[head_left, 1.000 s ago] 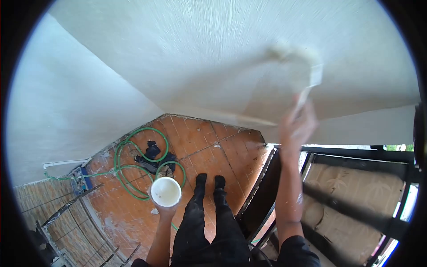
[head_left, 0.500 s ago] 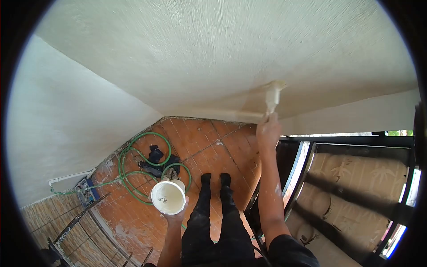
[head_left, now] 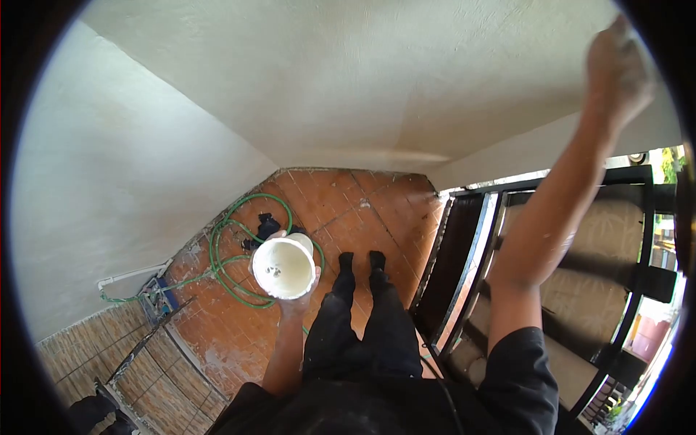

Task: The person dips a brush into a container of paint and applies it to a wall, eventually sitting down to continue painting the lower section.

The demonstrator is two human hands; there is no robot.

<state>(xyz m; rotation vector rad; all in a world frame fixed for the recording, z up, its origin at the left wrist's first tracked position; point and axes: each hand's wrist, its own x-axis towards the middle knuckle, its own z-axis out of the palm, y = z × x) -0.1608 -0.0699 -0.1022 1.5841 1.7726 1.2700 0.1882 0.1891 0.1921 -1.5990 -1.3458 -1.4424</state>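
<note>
My left hand is wrapped round a white bucket with off-white paint inside, held above the tiled floor. At the upper right, my right hand is raised near the pale wall, its fingers closed and blurred. The brush that it held earlier cannot be made out here; what the fingers grip is hidden at the dark edge of the view.
A green hose lies coiled on the orange tiles around dark cloth. Cushioned dark-framed furniture stands at the right. A bamboo-like panel and a blue object are at lower left.
My right hand has swung up and to the right, and the brush has dropped out of sight. The view has shifted, with the bucket still in my left hand.
</note>
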